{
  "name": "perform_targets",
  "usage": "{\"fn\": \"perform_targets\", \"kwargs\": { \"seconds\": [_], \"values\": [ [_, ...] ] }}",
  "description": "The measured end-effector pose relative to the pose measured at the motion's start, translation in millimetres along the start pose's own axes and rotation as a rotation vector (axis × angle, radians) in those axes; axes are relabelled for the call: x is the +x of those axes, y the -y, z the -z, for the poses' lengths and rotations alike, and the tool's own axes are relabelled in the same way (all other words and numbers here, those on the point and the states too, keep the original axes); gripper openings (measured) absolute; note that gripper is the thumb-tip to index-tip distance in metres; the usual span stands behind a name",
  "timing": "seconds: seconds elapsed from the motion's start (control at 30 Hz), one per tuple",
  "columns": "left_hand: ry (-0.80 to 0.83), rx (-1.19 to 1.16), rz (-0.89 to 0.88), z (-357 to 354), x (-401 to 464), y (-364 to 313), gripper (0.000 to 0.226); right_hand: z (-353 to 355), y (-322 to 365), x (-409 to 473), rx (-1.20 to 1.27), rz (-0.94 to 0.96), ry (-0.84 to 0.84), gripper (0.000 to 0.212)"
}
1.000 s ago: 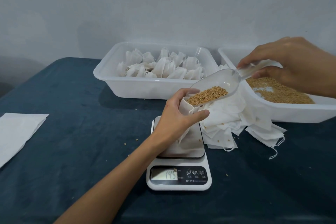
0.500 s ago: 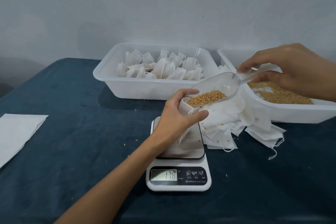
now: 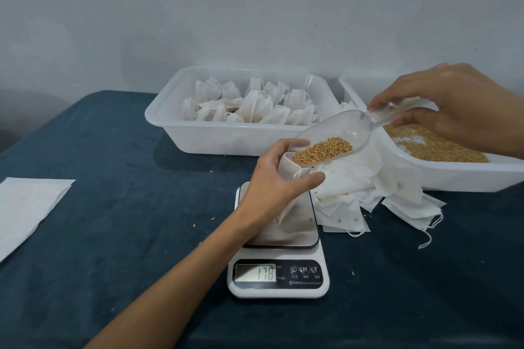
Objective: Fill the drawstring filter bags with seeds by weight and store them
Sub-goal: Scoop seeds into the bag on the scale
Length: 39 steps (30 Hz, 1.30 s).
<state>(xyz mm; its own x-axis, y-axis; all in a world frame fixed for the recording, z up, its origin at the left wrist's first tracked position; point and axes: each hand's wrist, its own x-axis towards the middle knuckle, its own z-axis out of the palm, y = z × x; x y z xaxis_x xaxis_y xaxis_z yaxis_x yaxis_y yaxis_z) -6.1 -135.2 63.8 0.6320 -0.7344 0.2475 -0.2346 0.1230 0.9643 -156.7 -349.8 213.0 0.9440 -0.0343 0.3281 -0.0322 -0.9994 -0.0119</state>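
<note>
A pale grey wall backs a table covered in a dark blue cloth (image 3: 113, 207), with a few loose seeds scattered on it. At the middle stands a small white digital kitchen scale (image 3: 279, 275) with a shiny steel platform; its display reads 178. The left hand (image 3: 273, 181) grips a white fabric drawstring filter bag (image 3: 286, 176) upright on the platform, fingers and thumb curled round its open mouth. The right hand (image 3: 450, 105) pinches the handle of a clear plastic scoop (image 3: 340, 136), which is tilted with its lip down at the bag's mouth; a heap of golden-brown seeds (image 3: 321, 150) lies in the scoop's lower end. The two hands are well apart, joined only through scoop and bag. Just right of the scale, touching its edge, lies a loose pile of empty white filter bags (image 3: 368, 190) with thin strings trailing, some seeds resting on them. Behind the pile at the right sits a white plastic tray (image 3: 453, 176) holding a layer of the same seeds, partly hidden by the right hand. Behind the scale, a second white rectangular plastic tub (image 3: 209, 136) holds many filled, tied-off white bags (image 3: 249, 105) crowded together. At the left edge of the cloth lies a flat sheet of white paper (image 3: 25, 207), well apart from everything else.
</note>
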Motion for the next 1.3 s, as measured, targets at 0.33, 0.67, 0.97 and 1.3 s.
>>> {"fn": "perform_targets", "kwargs": {
  "seconds": [0.33,0.67,0.97,1.3],
  "values": [
    [0.001,0.004,-0.006,0.3,-0.3,-0.4,0.049,3.9,2.3,1.2,-0.052,0.035,-0.026,0.042],
    [0.011,-0.014,-0.004,0.5,0.0,0.1,0.051,-0.8,0.3,-1.4,0.017,-0.02,-0.003,0.038],
    [0.006,-0.005,-0.014,1.1,-0.1,0.8,0.05,-4.5,-3.6,-3.0,0.027,-0.029,-0.01,0.038],
    [-0.001,0.0,0.0,1.3,-1.8,-2.5,0.049,-1.8,3.3,-1.5,-0.005,0.005,-0.041,0.037]
  ]
}}
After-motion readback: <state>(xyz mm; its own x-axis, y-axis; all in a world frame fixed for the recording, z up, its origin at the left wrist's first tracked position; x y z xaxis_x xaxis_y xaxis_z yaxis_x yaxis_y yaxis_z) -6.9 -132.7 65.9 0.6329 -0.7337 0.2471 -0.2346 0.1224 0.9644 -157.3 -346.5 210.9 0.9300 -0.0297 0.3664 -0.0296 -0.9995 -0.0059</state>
